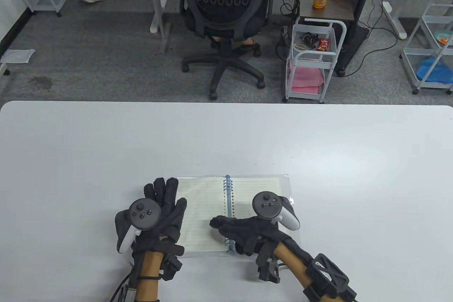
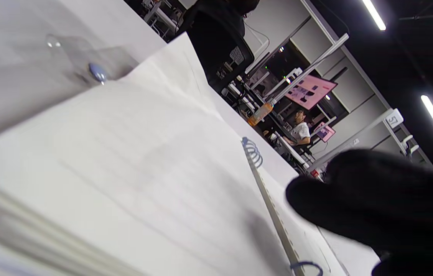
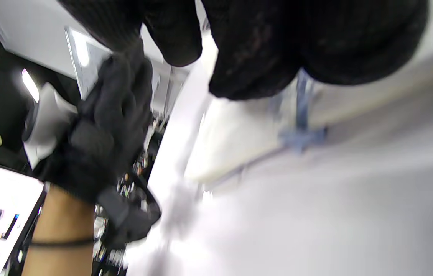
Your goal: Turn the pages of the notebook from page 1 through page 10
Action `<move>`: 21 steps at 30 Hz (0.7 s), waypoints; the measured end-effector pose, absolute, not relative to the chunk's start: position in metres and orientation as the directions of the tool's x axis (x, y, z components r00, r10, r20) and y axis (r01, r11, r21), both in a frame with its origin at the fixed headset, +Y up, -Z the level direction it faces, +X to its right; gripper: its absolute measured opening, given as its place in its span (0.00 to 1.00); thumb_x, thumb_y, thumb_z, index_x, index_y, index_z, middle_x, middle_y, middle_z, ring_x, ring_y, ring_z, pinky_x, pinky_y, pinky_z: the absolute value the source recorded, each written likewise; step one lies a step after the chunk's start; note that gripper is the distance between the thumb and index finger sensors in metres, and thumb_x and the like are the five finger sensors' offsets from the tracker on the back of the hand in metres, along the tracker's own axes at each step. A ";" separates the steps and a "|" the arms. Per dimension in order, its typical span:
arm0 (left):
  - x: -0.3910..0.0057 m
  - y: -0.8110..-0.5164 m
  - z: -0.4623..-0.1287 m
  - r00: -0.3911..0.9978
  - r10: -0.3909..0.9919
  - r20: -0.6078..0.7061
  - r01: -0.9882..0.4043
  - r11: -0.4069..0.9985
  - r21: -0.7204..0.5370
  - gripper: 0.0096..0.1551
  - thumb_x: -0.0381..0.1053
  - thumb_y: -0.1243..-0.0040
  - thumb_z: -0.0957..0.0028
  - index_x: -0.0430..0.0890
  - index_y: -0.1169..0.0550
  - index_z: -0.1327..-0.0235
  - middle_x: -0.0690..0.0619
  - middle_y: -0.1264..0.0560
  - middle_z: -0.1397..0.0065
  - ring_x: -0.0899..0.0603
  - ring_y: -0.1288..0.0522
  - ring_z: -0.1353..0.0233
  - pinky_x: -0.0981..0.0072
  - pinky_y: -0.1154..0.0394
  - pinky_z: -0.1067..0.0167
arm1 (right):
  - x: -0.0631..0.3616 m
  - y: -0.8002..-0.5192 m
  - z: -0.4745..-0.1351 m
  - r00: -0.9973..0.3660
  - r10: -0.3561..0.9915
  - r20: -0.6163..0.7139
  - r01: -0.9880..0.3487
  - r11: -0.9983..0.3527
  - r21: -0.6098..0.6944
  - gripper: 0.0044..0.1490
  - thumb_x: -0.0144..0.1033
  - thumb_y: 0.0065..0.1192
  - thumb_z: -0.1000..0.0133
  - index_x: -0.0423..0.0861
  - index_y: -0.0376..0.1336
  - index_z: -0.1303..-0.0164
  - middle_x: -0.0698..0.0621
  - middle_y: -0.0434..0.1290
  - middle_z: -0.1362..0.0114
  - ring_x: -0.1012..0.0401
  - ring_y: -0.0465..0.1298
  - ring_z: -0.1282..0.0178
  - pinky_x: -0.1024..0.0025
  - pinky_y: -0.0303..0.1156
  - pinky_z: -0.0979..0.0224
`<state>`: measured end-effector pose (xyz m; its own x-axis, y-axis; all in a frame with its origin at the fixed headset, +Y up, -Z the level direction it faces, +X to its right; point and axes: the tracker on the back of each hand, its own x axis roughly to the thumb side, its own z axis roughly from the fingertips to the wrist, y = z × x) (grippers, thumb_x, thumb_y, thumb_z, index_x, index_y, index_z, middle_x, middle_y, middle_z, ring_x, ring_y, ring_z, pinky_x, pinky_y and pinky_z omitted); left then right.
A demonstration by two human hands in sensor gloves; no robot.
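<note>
Notebook (image 1: pixel 205 210) is lying open and flat on the white table (image 1: pixel 318 146), near its 6 o'clock edge, with lined pages showing either side of a blue spiral binding (image 1: pixel 228 206). At the notebook's 9 o'clock side the left hand (image 1: pixel 155 210) is resting palm down, fingers spread apart, on the left page's outer edge, gripping nothing. From 4 o'clock the right hand (image 1: pixel 247 231) is reaching across the binding, fingertips (image 1: pixel 214 222) touching the left page; whether they are pinching any paper I cannot tell.
</note>
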<state>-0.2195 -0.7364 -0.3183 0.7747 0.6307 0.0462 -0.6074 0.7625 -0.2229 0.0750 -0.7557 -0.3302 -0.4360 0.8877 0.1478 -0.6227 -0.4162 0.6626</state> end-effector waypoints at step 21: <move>-0.184 -0.756 -0.321 0.899 0.423 0.115 -0.377 0.880 -0.289 0.41 0.71 0.67 0.35 0.63 0.61 0.13 0.53 0.73 0.14 0.42 0.80 0.18 0.41 0.77 0.31 | 0.225 -0.756 -0.301 -0.943 0.333 -0.023 -0.332 -0.943 -0.017 0.40 0.60 0.45 0.35 0.60 0.41 0.16 0.49 0.31 0.10 0.43 0.24 0.18 0.25 0.22 0.36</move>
